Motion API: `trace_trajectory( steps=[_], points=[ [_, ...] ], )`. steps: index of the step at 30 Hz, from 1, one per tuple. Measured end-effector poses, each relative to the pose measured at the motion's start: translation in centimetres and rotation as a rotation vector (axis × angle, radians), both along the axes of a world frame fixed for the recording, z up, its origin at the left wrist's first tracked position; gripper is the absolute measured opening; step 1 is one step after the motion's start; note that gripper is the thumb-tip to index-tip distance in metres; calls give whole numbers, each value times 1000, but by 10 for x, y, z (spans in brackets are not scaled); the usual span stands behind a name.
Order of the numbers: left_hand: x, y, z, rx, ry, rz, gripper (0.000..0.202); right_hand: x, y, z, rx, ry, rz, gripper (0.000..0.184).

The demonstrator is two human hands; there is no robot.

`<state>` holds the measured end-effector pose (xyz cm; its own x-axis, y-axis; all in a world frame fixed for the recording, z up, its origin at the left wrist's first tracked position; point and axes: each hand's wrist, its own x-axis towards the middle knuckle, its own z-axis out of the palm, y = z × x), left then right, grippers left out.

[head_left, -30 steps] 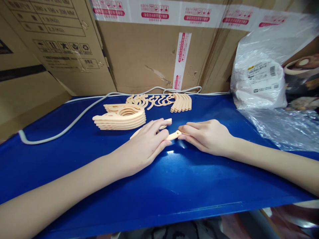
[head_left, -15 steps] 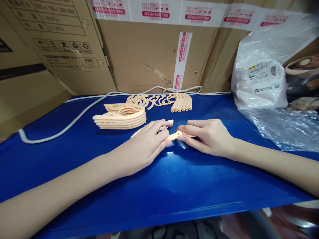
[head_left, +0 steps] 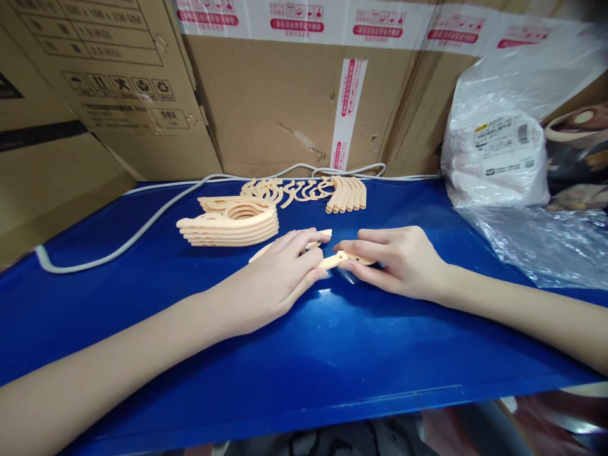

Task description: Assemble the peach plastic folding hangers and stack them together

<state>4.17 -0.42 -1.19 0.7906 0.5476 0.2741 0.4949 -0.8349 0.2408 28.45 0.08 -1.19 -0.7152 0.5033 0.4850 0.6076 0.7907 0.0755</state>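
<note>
Low over the blue table, my left hand [head_left: 278,272] is closed around a beige plastic folding hanger [head_left: 332,260], most of which the palm and fingers cover. One tip of it pokes out past the index finger. My right hand [head_left: 403,263] pinches a beige hanger arm [head_left: 363,259] that meets the end of the held piece, where a small round hole shows. How firmly the two are joined I cannot tell. Just beyond my left hand lies a neat stack of folded beige hangers [head_left: 230,235].
Behind the stack are loose beige hooks [head_left: 268,191] and a row of curved arms [head_left: 348,195]. A white cable [head_left: 156,223] runs along the back and left. Cardboard boxes [head_left: 294,107] wall the rear; a plastic-wrapped package [head_left: 496,155] stands at right on the blue table [head_left: 285,367].
My right fingertips have shifted slightly left over the joint of the two pieces. My left hand stays almost still, and everything else is in place.
</note>
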Motion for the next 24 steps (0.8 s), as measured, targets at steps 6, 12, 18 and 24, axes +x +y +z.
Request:
trace_trajectory(
  steps=[6, 12, 18, 24],
  points=[
    [0, 0, 0, 0, 3, 3, 40, 0, 0, -1, 21, -4, 6, 33],
    [0, 0, 2, -29, -5, -7, 38, 1, 1, -2, 12, 34, 16, 30],
    [0, 0, 1, -55, -14, 2, 35, -1, 1, -2, 9, 56, 20, 28],
    [2, 0, 2, -60, -13, 0, 32, -1, 0, -2, 23, 57, 17, 28]
  ],
)
